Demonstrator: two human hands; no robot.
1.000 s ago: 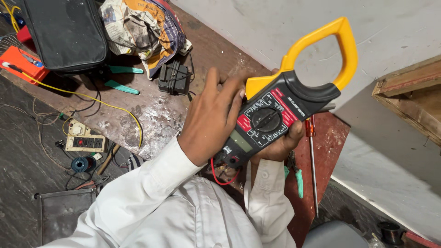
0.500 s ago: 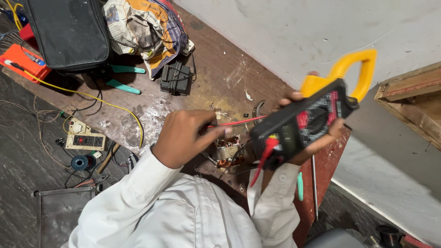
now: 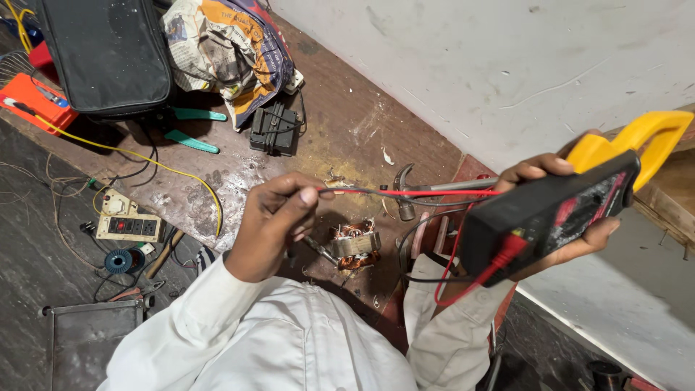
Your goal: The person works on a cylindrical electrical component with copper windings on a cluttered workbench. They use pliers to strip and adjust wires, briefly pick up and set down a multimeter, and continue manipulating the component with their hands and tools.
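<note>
scuffed dark-brown wooden surface (image 3: pixel 340 123) runs under a pale plaster wall, crowded with my gear. far left lies an orange plastic box (image 3: pixel 29 101), then a black zippered fabric case (image 3: pixel 105 54) over teal-handled pliers (image 3: pixel 190 130). below them sits a cream rectangular switch board (image 3: pixel 129 223) with a thin yellow wire (image 3: pixel 156 163) looping past it. next come a crumpled newspaper bundle (image 3: pixel 224 47) and a small black ribbed block (image 3: pixel 274 129).

my left hand (image 3: pixel 274 224) is pinched shut on the red and black test leads (image 3: pixel 405 192), drawing them taut across the view; a second ago it rested on the meter's dial, so it has come off the dial and taken up the leads. beneath the leads sits a small copper-wound motor core (image 3: pixel 355 242), with a steel claw hammer (image 3: pixel 405 190) just beyond it.

my right hand (image 3: pixel 565 210) is wrapped tight round the black and red clamp meter with yellow jaws (image 3: pixel 557 210), now tilted face away and lower at the right edge, held above the surface.
</note>
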